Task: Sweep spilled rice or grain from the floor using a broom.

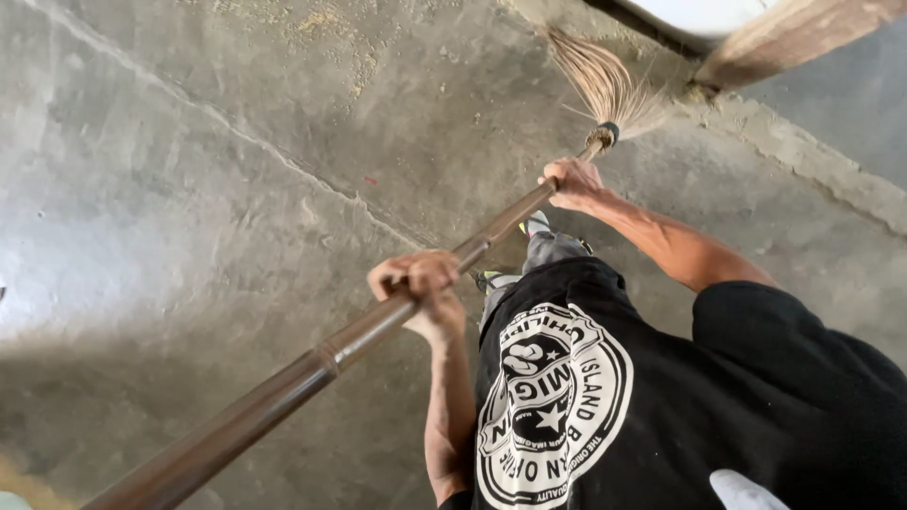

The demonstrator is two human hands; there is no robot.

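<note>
Head view looks straight down at a bare grey concrete floor point(189, 189), rough and stained, with a long crack point(283, 161) running across it and a pale yellowish dusting near the top. At the upper right a raised concrete ledge point(803, 151) borders the floor, and a weathered wooden post point(784, 38) stands at its corner.

A broom point(397, 312) lies on a slant across the picture. Its dark, jointed pole runs from the bottom left up toward the post, and its fan of straw bristles point(605, 90) spreads against the floor just beside the foot of the post.

The right hand point(572, 181) is clenched around the pole low down, close to the bristles, with the arm stretched out nearly straight toward the post. The left hand point(425, 293) is wrapped around the pole farther from the post, fingers curled over the top, forearm bent back toward the black printed shirt point(661, 406). Below the pole, between the hands, a shoe point(534, 227) shows on the floor.
</note>
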